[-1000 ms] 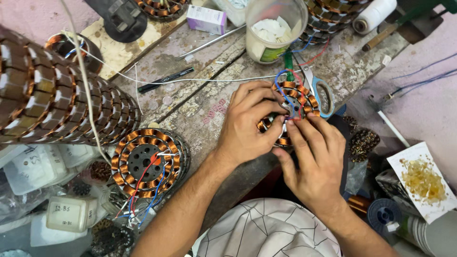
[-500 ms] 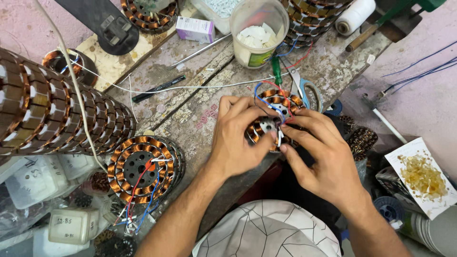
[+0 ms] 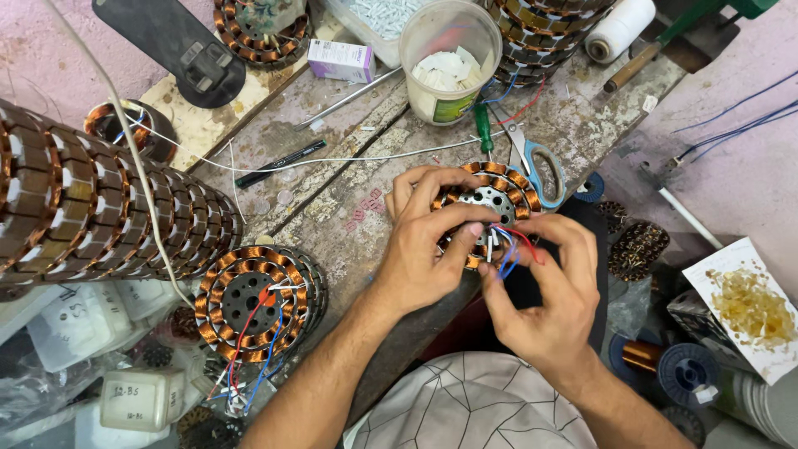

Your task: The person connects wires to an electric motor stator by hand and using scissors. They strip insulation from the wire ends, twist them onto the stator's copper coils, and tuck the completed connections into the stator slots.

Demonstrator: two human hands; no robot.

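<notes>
At the near edge of the worn wooden bench [image 3: 349, 175] we see a round copper-wound stator [image 3: 490, 199] lying flat, gripped from its left side by the left hand [image 3: 424, 249], fingers curled over the rim and thumb pressed against the winding. The right hand [image 3: 549, 291] sits just below and right of it, thumb and forefinger pinched together on the red, blue and white lead wires [image 3: 509, 248] coming off the stator's lower edge. Scissors with blue handles [image 3: 540, 166] lie touching the stator's far right side, and a green-handled screwdriver [image 3: 484, 137] points down toward its top. A clear plastic tub of white slips [image 3: 449, 62] stands well beyond. A second stator with red and blue leads [image 3: 253, 303] lies left of the left forearm, apart from it. A long stack of stators [image 3: 91, 208] lies on its side at far left. A black pen [image 3: 281, 162] rests on the bench beyond the left hand.
</notes>
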